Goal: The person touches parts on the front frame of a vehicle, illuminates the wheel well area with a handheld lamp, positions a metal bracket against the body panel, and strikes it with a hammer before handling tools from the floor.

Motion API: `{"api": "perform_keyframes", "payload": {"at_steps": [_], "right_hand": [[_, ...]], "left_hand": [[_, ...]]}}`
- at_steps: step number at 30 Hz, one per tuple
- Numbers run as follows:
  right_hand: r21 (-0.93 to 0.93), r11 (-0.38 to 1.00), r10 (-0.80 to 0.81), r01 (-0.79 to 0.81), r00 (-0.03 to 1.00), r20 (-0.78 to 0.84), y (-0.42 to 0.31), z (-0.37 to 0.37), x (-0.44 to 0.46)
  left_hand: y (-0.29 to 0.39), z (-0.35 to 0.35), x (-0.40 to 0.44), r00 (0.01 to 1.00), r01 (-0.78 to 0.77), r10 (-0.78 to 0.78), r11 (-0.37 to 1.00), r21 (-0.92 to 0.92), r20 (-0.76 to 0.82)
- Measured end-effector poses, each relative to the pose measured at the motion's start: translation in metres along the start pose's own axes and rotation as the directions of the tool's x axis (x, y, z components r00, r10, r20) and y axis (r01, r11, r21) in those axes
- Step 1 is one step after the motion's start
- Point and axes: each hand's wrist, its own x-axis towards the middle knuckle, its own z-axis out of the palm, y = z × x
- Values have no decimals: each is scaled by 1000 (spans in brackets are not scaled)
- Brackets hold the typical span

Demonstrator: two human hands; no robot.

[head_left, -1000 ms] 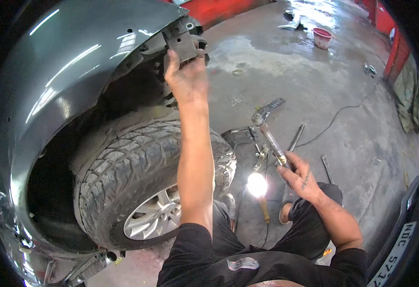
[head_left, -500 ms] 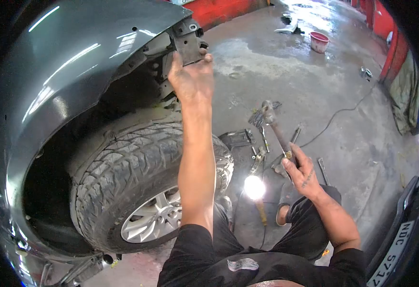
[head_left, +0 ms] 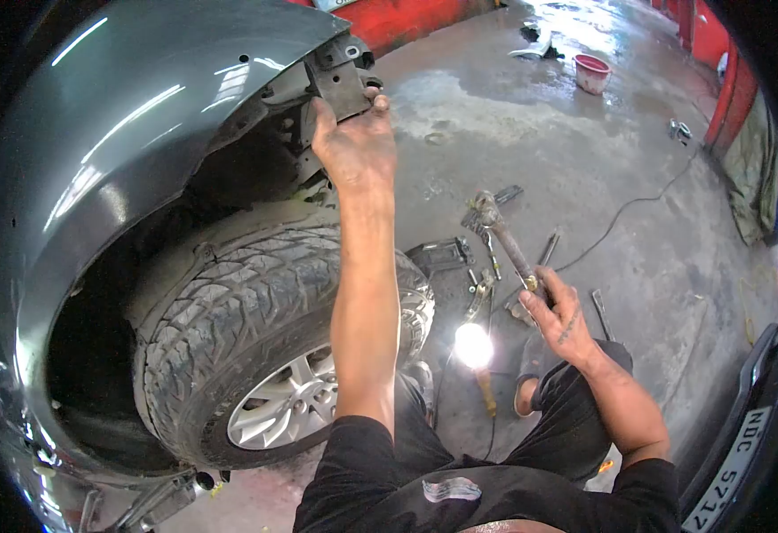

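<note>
My left hand (head_left: 356, 149) reaches up to the front end of a dark grey fender (head_left: 158, 98). Its thumb and fingers are wrapped round a metal bracket (head_left: 339, 85) there; the fingertips partly disappear behind it. Below that arm is a knobby tire (head_left: 238, 302) with a silver wheel (head_left: 287, 400). Out to the right, my right hand (head_left: 559, 315) is closed round the handle of a hammer (head_left: 511, 247), whose head points up and away from me over the floor. The hammer is apart from the fender.
A glowing work lamp (head_left: 473, 345) lies near my feet with its cord. Several tools surround it, including a dark metal part (head_left: 440, 256) and a bar (head_left: 600, 316). Farther off stands a red bucket (head_left: 592, 75). Another vehicle's plate (head_left: 728, 471) is close at right.
The hammer's head has shifted slightly left and down, and my right hand has moved a little with it. My left hand stays on the bracket.
</note>
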Motion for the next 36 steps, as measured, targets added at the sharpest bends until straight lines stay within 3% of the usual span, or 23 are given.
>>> {"api": "perform_keyframes", "payload": {"at_steps": [2,9,15,17,20,24,26,30,32,36], "right_hand": [[9,986,-166,167,985,-41,5,1,0],[-35,968,-249,248,968,-41,0,-3,-3],[-18,954,-299,298,954,-30,3,1,-2],[-19,886,-460,463,875,-150,10,8,1],[43,921,-383,388,919,-98,2,4,-3],[32,920,-385,391,915,-120,4,4,-4],[51,966,-252,252,968,-8,-1,-3,-6],[4,961,-276,277,959,-70,0,-3,-6],[35,987,-154,155,988,-15,-8,-6,-7],[12,976,-216,217,974,-68,-7,-3,-5]], "left_hand": [[-2,3,-3,998,-60,61,998,-12,8],[-2,-4,-2,998,-55,53,997,50,33],[-1,3,-2,981,-114,154,950,292,-116],[-1,6,-3,982,-88,125,966,242,-144],[2,-3,-10,992,-100,117,959,264,-52],[2,-11,-27,992,-86,111,946,312,-62],[4,-11,-29,990,-70,108,929,363,-86],[7,-8,-27,997,-47,66,942,332,-47],[6,1,-25,979,-112,161,936,333,-122],[7,5,-20,977,-145,186,938,314,-105]]}}
